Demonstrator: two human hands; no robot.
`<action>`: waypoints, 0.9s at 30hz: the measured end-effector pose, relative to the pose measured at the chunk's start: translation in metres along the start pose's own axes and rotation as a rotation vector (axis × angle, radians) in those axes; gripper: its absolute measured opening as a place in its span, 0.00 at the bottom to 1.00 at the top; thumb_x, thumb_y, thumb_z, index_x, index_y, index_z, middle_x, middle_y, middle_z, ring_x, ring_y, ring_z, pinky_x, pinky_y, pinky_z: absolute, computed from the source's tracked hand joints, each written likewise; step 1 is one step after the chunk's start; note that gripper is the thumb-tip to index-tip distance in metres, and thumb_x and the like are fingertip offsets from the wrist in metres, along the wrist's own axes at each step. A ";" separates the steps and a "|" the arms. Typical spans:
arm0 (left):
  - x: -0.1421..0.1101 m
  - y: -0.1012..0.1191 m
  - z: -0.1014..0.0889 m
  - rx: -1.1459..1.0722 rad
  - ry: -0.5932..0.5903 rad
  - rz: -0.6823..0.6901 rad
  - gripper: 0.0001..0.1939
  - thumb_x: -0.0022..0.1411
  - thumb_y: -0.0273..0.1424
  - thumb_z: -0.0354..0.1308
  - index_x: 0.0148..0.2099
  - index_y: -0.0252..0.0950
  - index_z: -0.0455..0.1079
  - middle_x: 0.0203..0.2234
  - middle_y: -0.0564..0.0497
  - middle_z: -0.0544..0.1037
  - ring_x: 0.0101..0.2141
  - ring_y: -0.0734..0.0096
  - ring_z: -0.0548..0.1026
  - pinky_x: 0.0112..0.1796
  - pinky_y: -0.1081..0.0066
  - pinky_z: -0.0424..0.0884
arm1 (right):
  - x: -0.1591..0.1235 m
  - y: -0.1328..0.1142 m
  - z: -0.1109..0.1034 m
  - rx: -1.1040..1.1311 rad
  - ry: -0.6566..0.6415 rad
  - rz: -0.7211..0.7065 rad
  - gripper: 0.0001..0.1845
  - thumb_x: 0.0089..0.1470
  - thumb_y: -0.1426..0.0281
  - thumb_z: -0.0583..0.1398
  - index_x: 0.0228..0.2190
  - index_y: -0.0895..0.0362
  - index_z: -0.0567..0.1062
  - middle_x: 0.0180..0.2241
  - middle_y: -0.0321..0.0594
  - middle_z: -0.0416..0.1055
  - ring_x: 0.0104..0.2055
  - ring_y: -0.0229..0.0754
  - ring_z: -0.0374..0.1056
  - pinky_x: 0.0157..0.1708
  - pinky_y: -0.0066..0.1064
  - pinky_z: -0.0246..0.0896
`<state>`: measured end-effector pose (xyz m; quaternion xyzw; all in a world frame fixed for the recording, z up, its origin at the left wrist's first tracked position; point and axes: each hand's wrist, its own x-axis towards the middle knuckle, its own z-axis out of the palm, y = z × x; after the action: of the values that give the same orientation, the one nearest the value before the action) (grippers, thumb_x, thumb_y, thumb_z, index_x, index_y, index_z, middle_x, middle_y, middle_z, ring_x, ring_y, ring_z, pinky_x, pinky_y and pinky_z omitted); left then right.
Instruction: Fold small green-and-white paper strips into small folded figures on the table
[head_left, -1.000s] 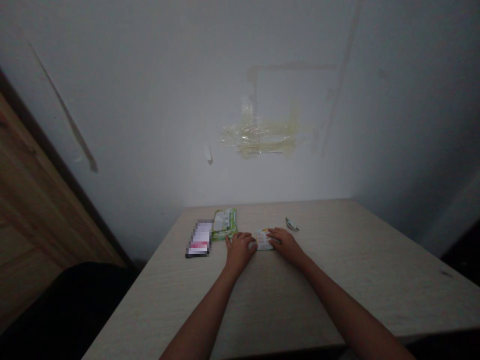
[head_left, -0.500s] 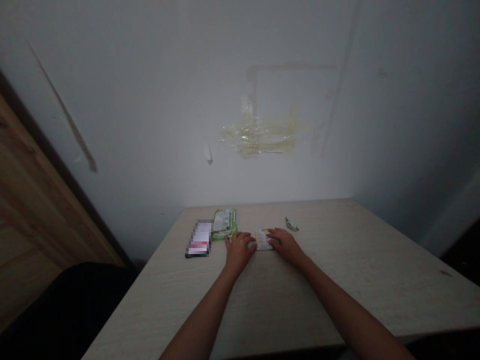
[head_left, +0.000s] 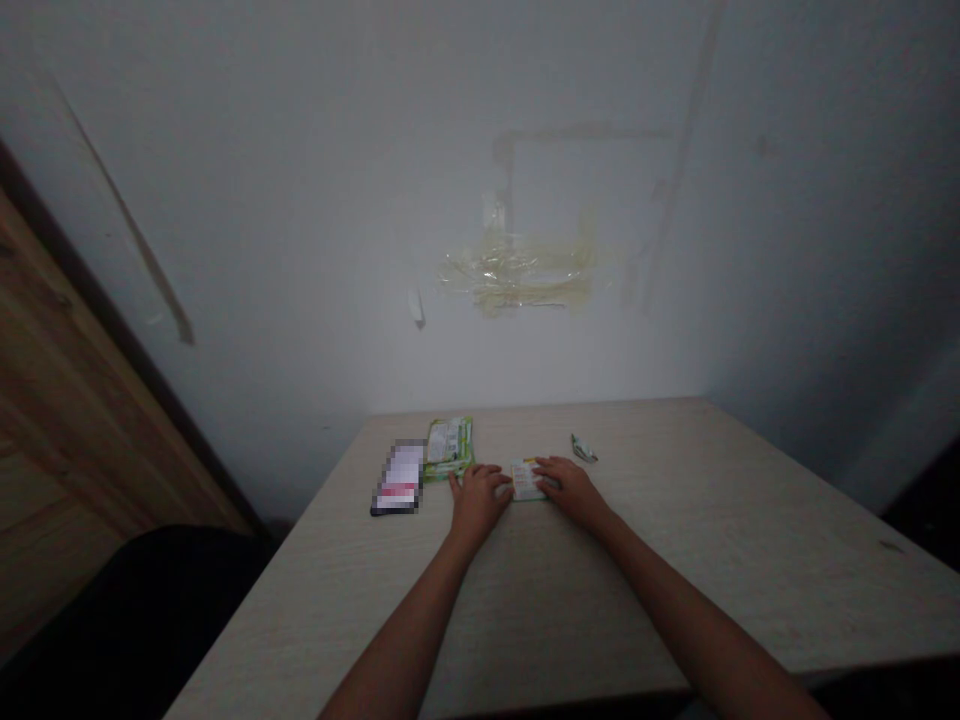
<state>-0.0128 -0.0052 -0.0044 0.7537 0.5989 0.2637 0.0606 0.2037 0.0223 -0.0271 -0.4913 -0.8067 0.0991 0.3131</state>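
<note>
Between my two hands a small white packet [head_left: 528, 480] with printed text and a yellow top edge lies flat on the table. My right hand [head_left: 574, 492] rests palm down over the packet's right side, its fingers spread on it. My left hand [head_left: 478, 505] lies palm down at the packet's left edge, fingers apart and slightly bent; I cannot tell whether its fingertips touch it. Just beyond my left hand are green-and-white packets [head_left: 448, 442], stacked or overlapping. A small crumpled green-and-white wrapper [head_left: 583, 449] lies past my right hand.
A phone [head_left: 400, 478] with a blurred-out screen lies left of the green packets. The pale wooden table [head_left: 675, 520] meets a grey wall [head_left: 300, 250] bearing old tape [head_left: 532, 275]. At the left are wooden panelling [head_left: 67, 380] and a dark object [head_left: 142, 600].
</note>
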 end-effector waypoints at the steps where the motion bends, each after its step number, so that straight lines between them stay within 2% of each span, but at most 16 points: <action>1: 0.000 0.000 0.000 -0.003 -0.001 0.000 0.10 0.59 0.39 0.58 0.43 0.52 0.76 0.51 0.54 0.75 0.56 0.55 0.63 0.58 0.34 0.37 | 0.000 0.000 0.000 0.000 -0.001 0.001 0.17 0.56 0.66 0.58 0.47 0.53 0.76 0.55 0.42 0.70 0.58 0.49 0.63 0.60 0.47 0.54; 18: 0.001 0.002 -0.005 0.064 -0.031 -0.004 0.11 0.62 0.40 0.55 0.44 0.52 0.76 0.51 0.54 0.75 0.56 0.57 0.64 0.59 0.37 0.41 | -0.001 -0.008 -0.005 -0.007 -0.015 0.010 0.16 0.56 0.66 0.58 0.46 0.53 0.77 0.54 0.42 0.70 0.58 0.48 0.63 0.60 0.45 0.54; 27: 0.003 0.002 -0.006 0.079 -0.013 0.041 0.10 0.61 0.40 0.56 0.43 0.51 0.77 0.51 0.53 0.75 0.56 0.57 0.64 0.60 0.39 0.37 | -0.001 -0.009 -0.005 -0.014 -0.011 0.022 0.16 0.56 0.67 0.59 0.46 0.54 0.77 0.54 0.43 0.71 0.57 0.48 0.63 0.60 0.45 0.54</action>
<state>-0.0135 -0.0040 0.0023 0.7695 0.5927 0.2362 0.0294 0.2002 0.0163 -0.0190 -0.5016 -0.8038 0.0994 0.3039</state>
